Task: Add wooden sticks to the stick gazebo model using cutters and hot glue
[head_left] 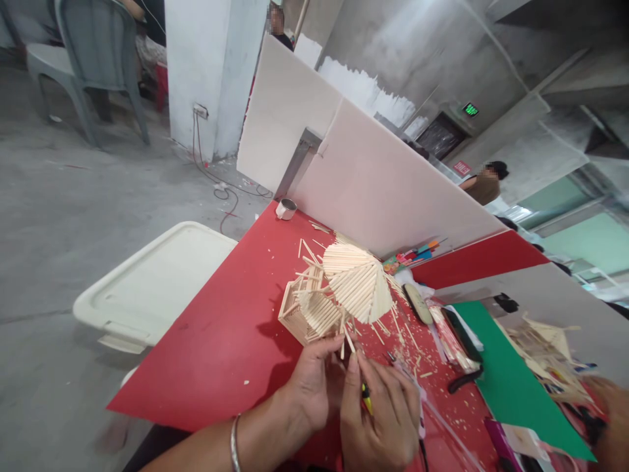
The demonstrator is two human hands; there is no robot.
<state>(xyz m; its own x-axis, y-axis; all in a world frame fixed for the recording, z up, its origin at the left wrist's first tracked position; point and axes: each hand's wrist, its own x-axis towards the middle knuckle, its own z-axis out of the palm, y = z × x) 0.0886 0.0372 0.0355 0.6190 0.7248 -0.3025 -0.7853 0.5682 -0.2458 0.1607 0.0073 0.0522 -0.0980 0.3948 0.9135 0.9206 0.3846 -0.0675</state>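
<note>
A model pavilion built of thin wooden sticks [319,311] stands tilted on the red tabletop, its round slatted roof [358,282] at the upper right. My left hand [314,383] grips the model's near edge, thumb and fingers closed around its lower sticks. Between the thumb and forefinger of my right hand [381,413] is a short wooden stick [348,341], its tip against the model beside my left thumb. A yellow-and-black tool [366,397] shows partly under the right hand's fingers; most of it is hidden.
Loose sticks and scraps [400,328] litter the red table [216,354]. A metal cup [286,209] stands at the far corner. Rightward lie an oval case [417,303], a dark phone [462,334] and a green board [525,387]. A white lidded bin [157,282] is at left; a white partition [388,177] rises behind.
</note>
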